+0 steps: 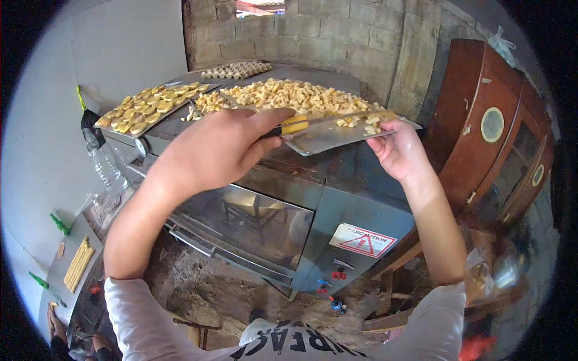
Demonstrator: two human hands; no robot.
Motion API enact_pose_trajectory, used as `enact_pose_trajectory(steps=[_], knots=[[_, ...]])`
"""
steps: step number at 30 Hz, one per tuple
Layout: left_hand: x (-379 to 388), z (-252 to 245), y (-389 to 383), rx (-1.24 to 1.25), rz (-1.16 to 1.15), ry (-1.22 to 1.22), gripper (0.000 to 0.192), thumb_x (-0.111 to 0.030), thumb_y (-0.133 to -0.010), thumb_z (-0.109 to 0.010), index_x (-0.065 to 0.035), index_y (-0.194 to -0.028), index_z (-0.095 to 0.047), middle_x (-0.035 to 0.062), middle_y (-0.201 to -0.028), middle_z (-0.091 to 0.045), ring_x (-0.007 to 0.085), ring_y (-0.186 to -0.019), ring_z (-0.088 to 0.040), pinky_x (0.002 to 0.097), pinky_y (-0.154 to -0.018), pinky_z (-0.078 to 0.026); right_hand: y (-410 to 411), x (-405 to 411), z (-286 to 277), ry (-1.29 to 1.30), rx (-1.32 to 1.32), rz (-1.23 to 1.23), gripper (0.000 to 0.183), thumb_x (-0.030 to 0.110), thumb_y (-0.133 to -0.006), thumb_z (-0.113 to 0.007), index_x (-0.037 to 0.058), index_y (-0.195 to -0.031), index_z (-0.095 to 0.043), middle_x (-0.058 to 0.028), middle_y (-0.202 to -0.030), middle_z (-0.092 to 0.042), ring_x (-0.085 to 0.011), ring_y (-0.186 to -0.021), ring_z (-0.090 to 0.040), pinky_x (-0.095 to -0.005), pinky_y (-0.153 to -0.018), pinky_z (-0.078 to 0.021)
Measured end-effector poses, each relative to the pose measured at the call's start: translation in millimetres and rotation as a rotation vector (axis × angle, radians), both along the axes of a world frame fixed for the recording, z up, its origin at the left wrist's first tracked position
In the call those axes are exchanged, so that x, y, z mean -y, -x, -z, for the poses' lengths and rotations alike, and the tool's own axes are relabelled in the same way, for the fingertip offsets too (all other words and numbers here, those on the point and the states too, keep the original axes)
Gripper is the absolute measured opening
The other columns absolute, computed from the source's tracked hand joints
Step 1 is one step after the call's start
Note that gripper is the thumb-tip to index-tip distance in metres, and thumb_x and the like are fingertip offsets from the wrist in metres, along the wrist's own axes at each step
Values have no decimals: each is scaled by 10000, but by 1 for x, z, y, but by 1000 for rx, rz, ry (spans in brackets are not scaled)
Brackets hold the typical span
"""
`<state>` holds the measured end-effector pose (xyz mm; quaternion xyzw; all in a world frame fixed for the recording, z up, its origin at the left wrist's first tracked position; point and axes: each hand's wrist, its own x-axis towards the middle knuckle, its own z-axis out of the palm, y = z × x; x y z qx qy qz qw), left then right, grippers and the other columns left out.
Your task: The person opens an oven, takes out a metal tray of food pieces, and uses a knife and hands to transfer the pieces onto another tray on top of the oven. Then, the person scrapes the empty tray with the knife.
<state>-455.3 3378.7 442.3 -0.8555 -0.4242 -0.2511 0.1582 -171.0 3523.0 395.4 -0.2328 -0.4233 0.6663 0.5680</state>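
My left hand (212, 146) is closed around the yellow and black handle of a hand tool (294, 125); its working end is hard to make out. With my right hand (399, 146) I grip the near right edge of a metal baking tray (311, 141). Small pale chunks, perhaps cut bread or dough (293, 95), are heaped over the tray's far part. A few loose pieces (372, 124) lie near my right fingers. The tray rests on top of a blue-grey deck oven (361, 198).
Left of it is a second tray of yellowish slices (156, 106). An egg carton (237, 70) sits behind. A wooden cabinet (474, 122) stands at right. Plastic bottles (106, 167) hang at left. Below them, a side table holds dough sticks (79, 266); another person's hand (55, 322) is nearby.
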Motion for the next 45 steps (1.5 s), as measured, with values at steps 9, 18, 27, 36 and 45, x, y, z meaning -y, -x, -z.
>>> enact_pose_trajectory(steps=[9,18,27,36,45], knots=[[-19,-7,18,-121,99,101,440,-115,-840,-557,-59,-1271,-483,225,-829,-612,390,-731,-592,439,-685,-471,2,5,0,24,63,-18,189,74,-850,-395,-52,-949,-494,-165,-813,-622,-251,-663,-645,-340,-612,-595],[-45,-1,41,-220,-142,177,456,-77,-773,-581,-51,-1222,-505,222,-770,-615,384,-719,-605,463,-686,-488,8,6,-5,70,145,54,221,93,-851,-413,-61,-987,-493,-159,-837,-633,-221,-643,-653,-300,-512,-589],[-57,-12,61,-282,-226,151,403,-78,-787,-573,-68,-1187,-527,208,-763,-618,385,-740,-610,476,-674,-492,9,7,-13,92,180,96,211,93,-854,-420,-65,-967,-502,-144,-769,-639,-210,-572,-646,-270,-474,-580],[-83,-9,79,-302,-198,188,347,-124,-848,-541,-70,-1190,-519,200,-759,-624,398,-730,-605,482,-685,-493,15,0,-7,114,142,62,208,81,-855,-426,-74,-982,-481,-164,-820,-638,-224,-596,-657,-278,-502,-596],[-83,16,90,-223,-220,97,379,-75,-781,-563,-69,-1159,-534,216,-747,-619,386,-729,-620,480,-669,-505,33,20,-17,132,175,235,154,73,-861,-458,-59,-927,-502,-111,-692,-632,-171,-484,-623,-226,-396,-553]])
